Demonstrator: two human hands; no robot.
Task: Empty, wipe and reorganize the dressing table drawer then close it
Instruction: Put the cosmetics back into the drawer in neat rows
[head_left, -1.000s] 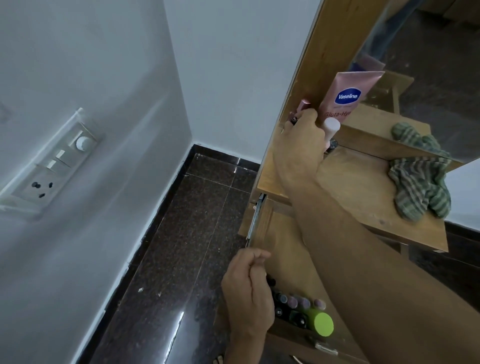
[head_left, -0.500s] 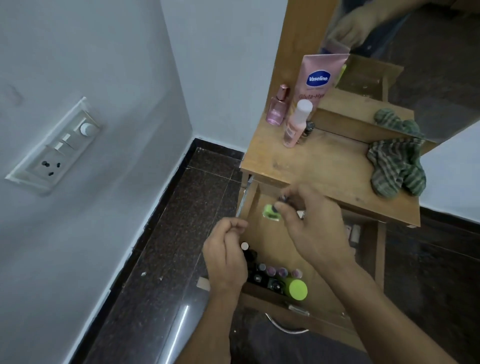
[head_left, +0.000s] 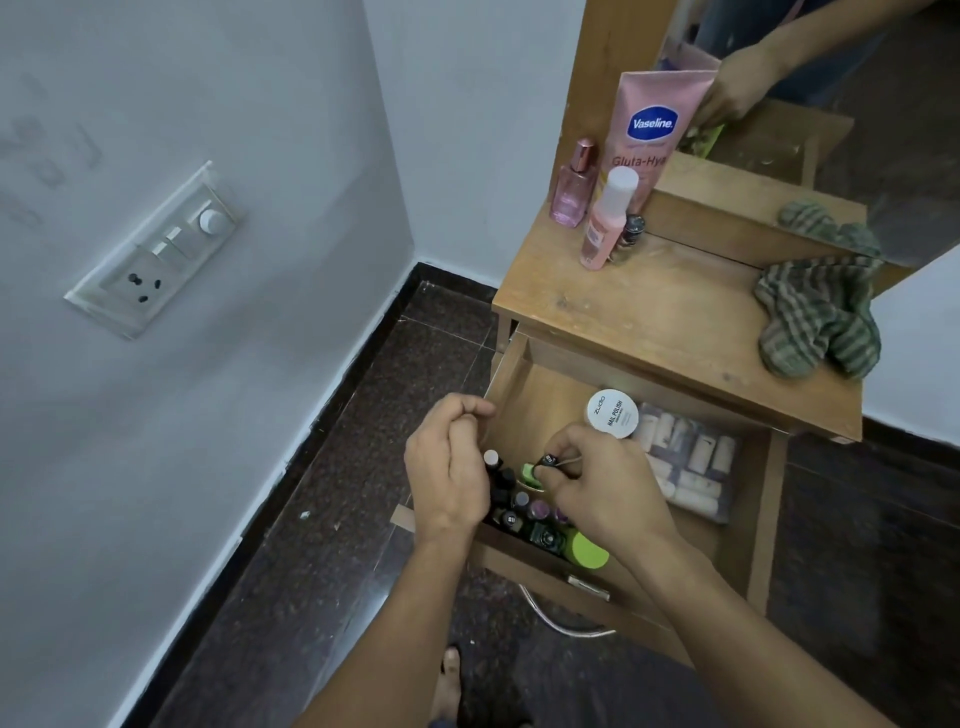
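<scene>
Wooden drawer (head_left: 550, 397): pulled open below the tabletop (head_left: 649, 312); not yet emptied.
Bottles (head_left: 519, 512): small, clustered in the drawer's front left corner. Likely glass, so light, slick and breakable; take by cap or neck, one at a time.
Right hand (head_left: 597, 486): grip pinching a dark-capped bottle (head_left: 549, 461) above the cluster.
Left hand (head_left: 449, 467): fingers curled by the drawer's left wall; I cannot tell whether the grip holds anything.
Tub (head_left: 613, 414): in the drawer; lid reads "ZUDIO NAIL POLISH".
Tube (head_left: 652, 124): on the tabletop; reads "Vaseline", "Gluta-Hya".
Cloth (head_left: 815, 317): on the tabletop; soft.
</scene>
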